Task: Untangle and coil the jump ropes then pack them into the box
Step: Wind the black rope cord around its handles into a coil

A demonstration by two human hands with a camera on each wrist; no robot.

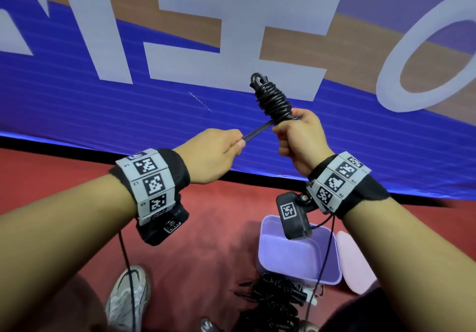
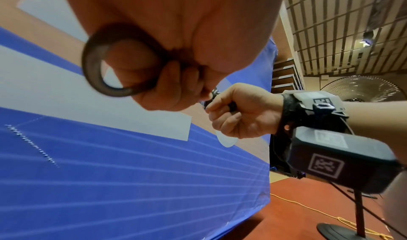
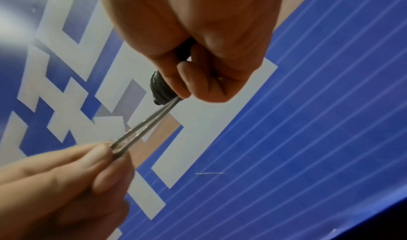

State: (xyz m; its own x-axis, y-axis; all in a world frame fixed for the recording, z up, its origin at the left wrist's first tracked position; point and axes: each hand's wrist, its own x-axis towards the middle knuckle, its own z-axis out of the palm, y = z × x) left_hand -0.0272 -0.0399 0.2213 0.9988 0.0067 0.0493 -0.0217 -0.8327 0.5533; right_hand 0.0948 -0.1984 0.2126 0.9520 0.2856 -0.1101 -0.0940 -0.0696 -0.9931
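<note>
We grip coiled jump rope (image 1: 271, 101) upright in right hand (image 1: 300, 141), fingers closed round lower end so wraps stay. Left hand (image 1: 215, 152) pinches doubled tail, pulling taut to lock. Open box (image 1: 296, 251) waits on floor below, tangled ropes (image 1: 273, 298) beside.

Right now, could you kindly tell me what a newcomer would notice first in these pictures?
The eye goes first to the black coiled rope held up at the centre of the head view: the right hand grips its lower end while the left hand pinches a doubled strand pulled out sideways. Behind them hangs a large blue banner with white lettering. Below, on the red floor, an open lilac box sits beside a tangled pile of ropes.
</note>
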